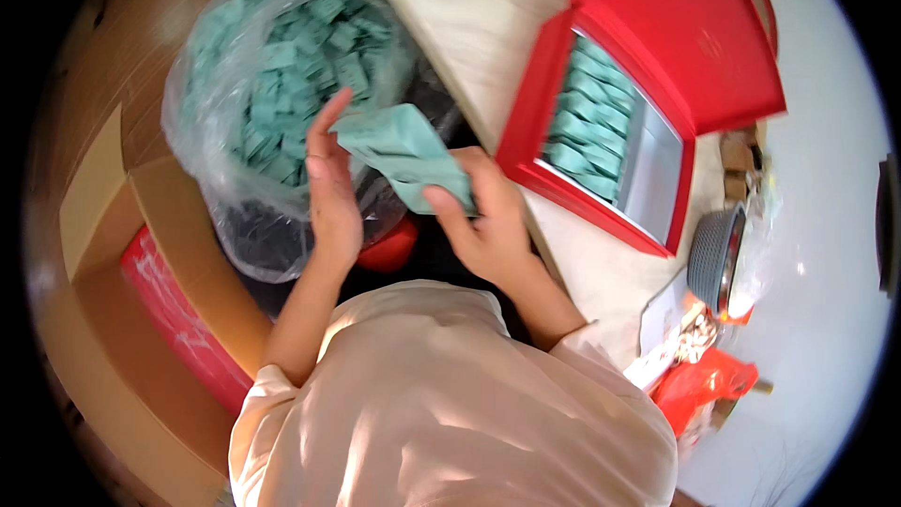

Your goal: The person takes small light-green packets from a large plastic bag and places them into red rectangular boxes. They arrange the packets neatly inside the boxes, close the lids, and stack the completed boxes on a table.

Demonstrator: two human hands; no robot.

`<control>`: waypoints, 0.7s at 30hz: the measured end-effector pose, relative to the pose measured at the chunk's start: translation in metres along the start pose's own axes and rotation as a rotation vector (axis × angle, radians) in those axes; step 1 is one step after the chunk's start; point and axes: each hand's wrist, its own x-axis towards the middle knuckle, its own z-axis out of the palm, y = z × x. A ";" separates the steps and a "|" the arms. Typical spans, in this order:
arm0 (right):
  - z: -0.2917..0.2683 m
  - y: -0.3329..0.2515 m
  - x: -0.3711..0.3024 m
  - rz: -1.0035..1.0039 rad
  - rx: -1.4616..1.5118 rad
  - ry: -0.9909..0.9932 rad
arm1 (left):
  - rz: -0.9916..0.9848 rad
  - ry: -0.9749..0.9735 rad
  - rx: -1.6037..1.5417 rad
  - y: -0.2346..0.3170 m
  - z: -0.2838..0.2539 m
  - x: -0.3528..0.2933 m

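Note:
My right hand [493, 221] grips a green sachet [404, 145], thumb on its near face; it may be a small stack, but I cannot tell. The far end of this sachet reaches my left hand [333, 197], whose fingers are stretched out and not closed round it. Beyond my left hand, a clear plastic bag [202, 131] holds a heap of loose green sachets [296, 75]. To the right, an open red gift box [535, 122] on the table has rows of green sachets [591, 117] filling its left part. Its right part shows bare white lining.
At the lower left stands an open cardboard box [94, 319] with a red wrapped package [178, 310] inside. On the pale table [450, 0] at right are a grey ribbed basket [715, 258] and an orange-red plastic bag [704, 385]. The gift box's raised lid [676, 38] leans right.

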 end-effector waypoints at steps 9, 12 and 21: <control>-0.194 -0.009 -0.035 0.064 -0.121 0.326 | 0.563 -1.040 0.735 0.040 0.145 0.049; -0.215 0.005 -0.045 0.113 -0.148 0.183 | 0.749 -1.198 0.909 0.009 0.161 0.060; -0.224 0.030 -0.037 0.197 -0.181 -0.087 | 0.628 -1.401 1.026 -0.009 0.185 0.072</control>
